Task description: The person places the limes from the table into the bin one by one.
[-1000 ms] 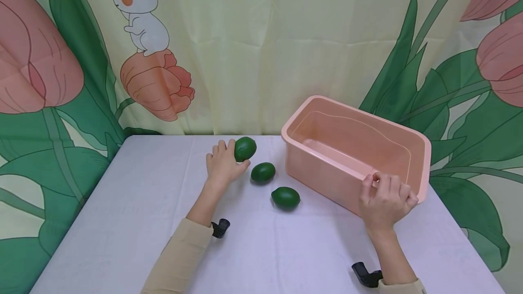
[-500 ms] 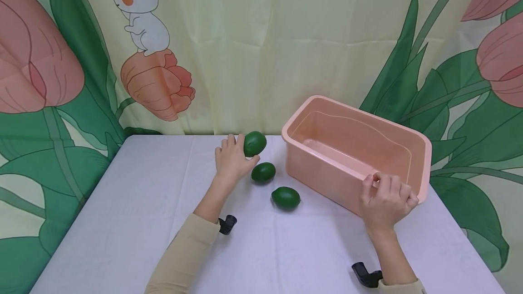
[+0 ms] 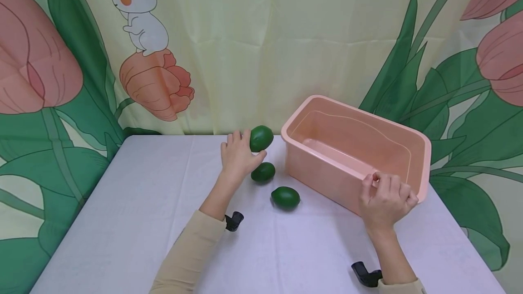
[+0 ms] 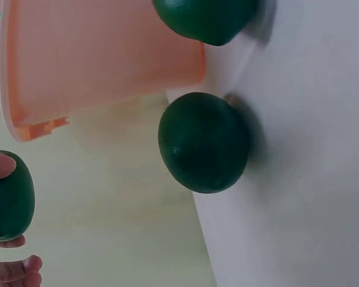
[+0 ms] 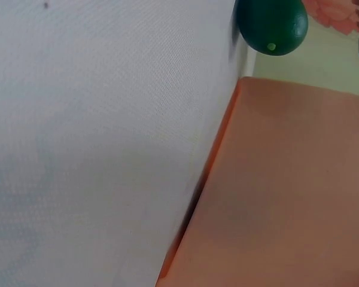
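Observation:
My left hand [image 3: 239,155] holds a dark green lime [image 3: 261,138] between thumb and fingers, raised off the table behind two others. In the left wrist view the thumb lies across that lime [image 4: 12,200], with fingertips under it. Just below the left hand, a second lime [image 3: 263,172] rests on the cloth. A third lime [image 3: 285,198] lies nearer to me and to the right. On the near long rim of a pink plastic bin [image 3: 323,171], toward its right end, my right hand [image 3: 387,198] grips with curled fingers. No limes show inside the bin.
A white cloth [image 3: 122,221] covers the table. Behind its far edge hangs a curtain [image 3: 253,49] printed with tulips and a rabbit. Black wrist camera mounts [image 3: 367,276] stick out beside both forearms.
My left hand has carried its lime rightward and slightly up, toward the bin. The right hand, the bin and the two limes on the table have stayed in place.

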A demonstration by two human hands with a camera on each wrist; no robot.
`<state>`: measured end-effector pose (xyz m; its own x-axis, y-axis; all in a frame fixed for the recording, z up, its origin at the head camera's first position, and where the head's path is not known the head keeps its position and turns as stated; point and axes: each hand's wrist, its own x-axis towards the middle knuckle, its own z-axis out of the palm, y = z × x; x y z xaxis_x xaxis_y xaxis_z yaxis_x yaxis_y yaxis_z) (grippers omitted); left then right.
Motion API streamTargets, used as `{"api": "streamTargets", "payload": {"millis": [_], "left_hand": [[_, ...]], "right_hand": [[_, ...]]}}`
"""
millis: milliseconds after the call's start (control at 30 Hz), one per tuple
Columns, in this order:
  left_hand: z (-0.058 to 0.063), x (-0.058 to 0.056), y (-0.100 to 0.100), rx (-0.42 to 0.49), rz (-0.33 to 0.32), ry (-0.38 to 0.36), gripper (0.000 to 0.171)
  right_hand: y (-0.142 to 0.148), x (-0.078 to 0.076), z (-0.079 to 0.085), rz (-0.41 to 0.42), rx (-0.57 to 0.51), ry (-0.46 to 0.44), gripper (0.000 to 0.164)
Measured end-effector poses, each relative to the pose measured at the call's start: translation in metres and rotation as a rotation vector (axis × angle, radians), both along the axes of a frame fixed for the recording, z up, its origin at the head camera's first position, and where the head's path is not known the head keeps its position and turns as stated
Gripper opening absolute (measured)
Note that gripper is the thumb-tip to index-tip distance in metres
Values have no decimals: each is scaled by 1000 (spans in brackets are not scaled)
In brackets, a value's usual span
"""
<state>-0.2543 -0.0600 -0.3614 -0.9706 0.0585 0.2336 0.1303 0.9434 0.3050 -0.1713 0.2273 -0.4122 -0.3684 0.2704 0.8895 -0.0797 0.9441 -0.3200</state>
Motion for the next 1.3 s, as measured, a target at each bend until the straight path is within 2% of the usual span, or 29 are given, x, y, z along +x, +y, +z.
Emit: {"api": "streamTargets", "payload": {"millis": [333, 500, 1033, 1300], "left_hand": [[11, 1, 10, 2, -19, 3, 60], [14, 1, 16, -4, -37, 29, 60], [23, -1, 40, -18, -111, 94, 55], [26, -1, 51, -44, -138, 82, 55]], "right_hand": [[0, 0, -1, -2, -6, 18, 37], [0, -1, -1, 2, -6, 21, 33], [0, 0, 0, -2, -4, 11, 35], [0, -1, -2, -10, -3, 15, 41]]}}
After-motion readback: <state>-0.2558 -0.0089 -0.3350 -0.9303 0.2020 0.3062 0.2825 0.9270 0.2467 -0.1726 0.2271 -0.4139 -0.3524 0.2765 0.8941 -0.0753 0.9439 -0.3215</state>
